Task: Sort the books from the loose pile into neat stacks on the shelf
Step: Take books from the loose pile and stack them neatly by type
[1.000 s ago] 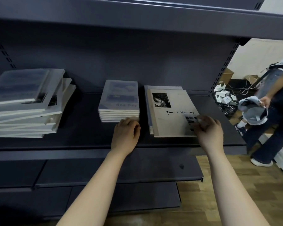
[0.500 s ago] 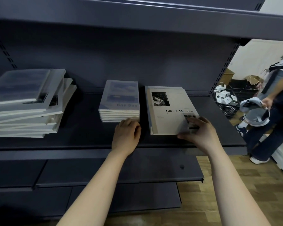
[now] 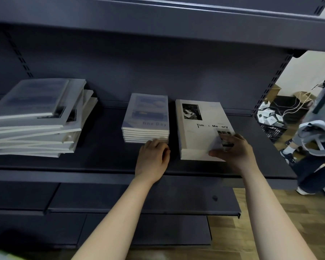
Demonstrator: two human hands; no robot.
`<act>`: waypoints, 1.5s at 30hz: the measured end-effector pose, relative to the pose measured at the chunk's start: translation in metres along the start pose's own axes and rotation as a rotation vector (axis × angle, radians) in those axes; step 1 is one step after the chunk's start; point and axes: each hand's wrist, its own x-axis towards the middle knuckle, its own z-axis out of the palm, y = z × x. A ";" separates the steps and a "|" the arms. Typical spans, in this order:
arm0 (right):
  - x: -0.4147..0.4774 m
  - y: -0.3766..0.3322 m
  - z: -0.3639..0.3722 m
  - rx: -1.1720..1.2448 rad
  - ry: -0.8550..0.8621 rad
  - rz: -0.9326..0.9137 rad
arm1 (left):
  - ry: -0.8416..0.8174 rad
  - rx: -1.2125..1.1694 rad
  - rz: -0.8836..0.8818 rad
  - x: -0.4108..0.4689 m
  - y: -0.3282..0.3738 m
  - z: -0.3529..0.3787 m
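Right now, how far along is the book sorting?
Done: the fine Day stack and the Time & Memory stack sit squared side by side on the shelf. In hand: the right hand pinches the Time & Memory stack's front right corner, the left hand touches the fine Day stack's front. Left: the loose pile on the left lies fanned and askew, unsorted.
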 end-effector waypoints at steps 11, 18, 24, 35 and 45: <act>-0.002 -0.010 0.005 -0.256 -0.034 0.016 | -0.042 -0.212 -0.045 -0.002 -0.001 -0.012; -0.032 -0.054 0.034 -0.067 0.011 -0.167 | 0.111 -0.163 -0.007 -0.005 -0.020 -0.057; -0.046 -0.104 0.071 -0.024 0.033 -0.326 | 0.335 0.026 0.003 0.005 -0.057 -0.121; -0.053 -0.142 0.134 -0.070 -0.093 -0.323 | 0.293 0.253 -0.328 0.009 -0.166 -0.200; -0.058 -0.151 0.168 -0.253 0.026 -0.287 | 0.148 0.391 -0.726 0.008 -0.215 -0.243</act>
